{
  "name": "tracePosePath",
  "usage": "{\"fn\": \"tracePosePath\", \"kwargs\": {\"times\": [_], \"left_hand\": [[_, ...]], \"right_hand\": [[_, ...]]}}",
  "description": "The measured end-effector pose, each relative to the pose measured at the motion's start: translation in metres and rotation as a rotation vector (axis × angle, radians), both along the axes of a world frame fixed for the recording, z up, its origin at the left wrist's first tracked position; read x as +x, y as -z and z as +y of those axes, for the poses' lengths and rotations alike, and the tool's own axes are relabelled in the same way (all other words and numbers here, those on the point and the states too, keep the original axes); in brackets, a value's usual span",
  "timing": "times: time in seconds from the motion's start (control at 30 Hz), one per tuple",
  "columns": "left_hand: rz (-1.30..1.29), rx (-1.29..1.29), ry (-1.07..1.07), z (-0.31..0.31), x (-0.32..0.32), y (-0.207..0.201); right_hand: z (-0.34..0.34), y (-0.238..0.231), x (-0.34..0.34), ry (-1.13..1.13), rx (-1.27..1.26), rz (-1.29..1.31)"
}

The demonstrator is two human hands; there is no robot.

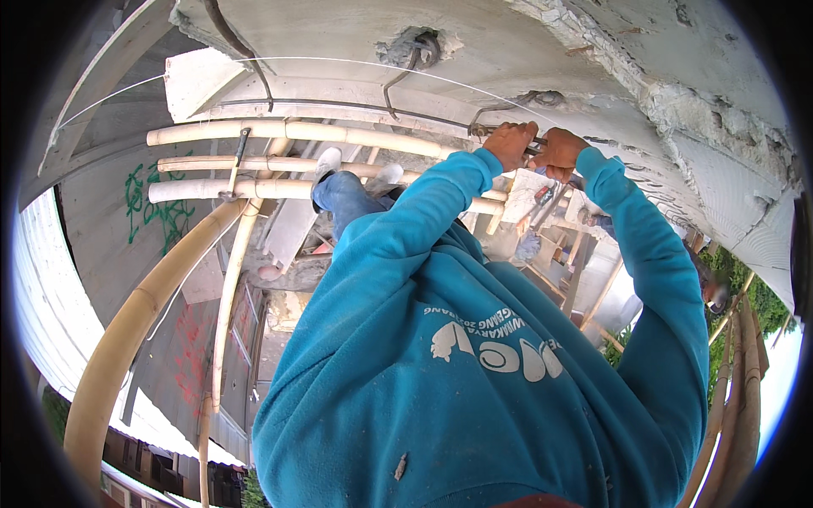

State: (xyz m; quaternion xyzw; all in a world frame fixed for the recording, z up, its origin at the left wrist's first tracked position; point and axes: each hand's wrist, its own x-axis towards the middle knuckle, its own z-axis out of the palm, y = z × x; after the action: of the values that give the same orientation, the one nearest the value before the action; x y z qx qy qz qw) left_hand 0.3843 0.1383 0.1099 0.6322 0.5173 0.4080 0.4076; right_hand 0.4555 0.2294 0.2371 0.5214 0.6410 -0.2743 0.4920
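A thin steel rod [339, 105] runs along the rough concrete face, and my left hand [511, 146] is closed around it near a bent bar [495, 110] that sticks out of the concrete. Close beside it, my right hand [561, 152] is also closed. A short dark piece [535, 146] shows between the two hands; whether it is a tool or part of the rod I cannot tell. The fingers of my right hand hide what they grip. Both arms reach up and forward in blue sleeves.
Bamboo poles [216, 131] form a scaffold at left, with a hammer [240, 157] hooked over them. My shoe [328, 162] rests by the poles. Another bent bar [415, 63] juts from the concrete, and a white string [373, 61] crosses in front. A person [710, 284] is at the right edge.
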Motion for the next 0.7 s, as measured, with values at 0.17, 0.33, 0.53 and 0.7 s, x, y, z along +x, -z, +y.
{"fn": "tracePosePath", "kwargs": {"times": [0.17,0.33,0.53,0.7], "left_hand": [[0.078,-0.07,0.146,0.009,-0.011,-0.008],[0.032,-0.043,0.206,0.016,-0.016,0.008],[0.191,0.025,0.041,-0.009,0.002,0.001],[0.323,0.03,0.161,-0.013,0.03,0.016]], "right_hand": [[-0.054,-0.01,-0.001,-0.973,0.576,0.129],[-0.028,0.004,0.01,-0.824,0.407,0.16],[-0.004,-0.013,0.026,0.54,-0.25,0.113],[-0.031,0.001,0.05,-0.041,-0.038,0.202]]}}
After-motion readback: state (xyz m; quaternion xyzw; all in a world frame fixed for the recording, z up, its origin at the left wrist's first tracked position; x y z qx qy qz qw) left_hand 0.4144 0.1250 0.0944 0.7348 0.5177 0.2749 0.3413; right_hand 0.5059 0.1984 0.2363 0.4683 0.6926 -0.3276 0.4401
